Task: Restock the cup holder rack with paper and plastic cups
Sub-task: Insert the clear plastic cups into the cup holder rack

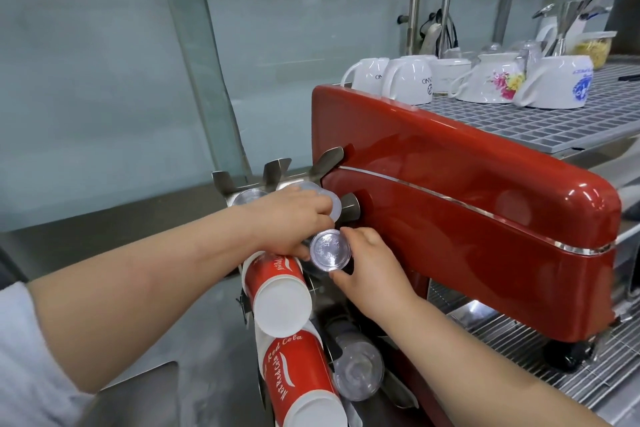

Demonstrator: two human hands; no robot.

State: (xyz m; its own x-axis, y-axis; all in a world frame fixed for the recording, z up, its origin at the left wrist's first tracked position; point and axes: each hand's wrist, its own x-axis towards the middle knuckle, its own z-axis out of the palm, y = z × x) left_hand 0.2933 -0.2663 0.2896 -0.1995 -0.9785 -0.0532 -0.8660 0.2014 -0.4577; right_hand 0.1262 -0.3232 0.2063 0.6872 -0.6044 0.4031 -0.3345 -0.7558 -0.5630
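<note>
Red enamel covers the biggest thing in view, an espresso machine with upturned white mugs on its grated top. Behind it runs a pale glass wall, and below lies the steel desk.

Pressed against the machine's left side stands the cup holder rack, its metal prongs fanning upward. Two slots already carry stacks of red paper cups, white bases facing the camera, one stack above the other. Beside the lower one lies a stack of clear plastic cups.

Judging by this, the paper cups are in place and the step in hand is seating a further stack of clear cups in an upper slot. The next move probably calls for pushing that stack straight along its channel until it settles, without knocking the paper cups just beside it.

Both forearms reach forward and converge at the rack. The left hand, palm down, has its fingers curled over translucent cups at the rack's top, close to a dark knob on the machine. The right hand comes in from below, thumb and fingertips pinching the rim of the clear stack, whose base faces the camera between the two hands.
</note>
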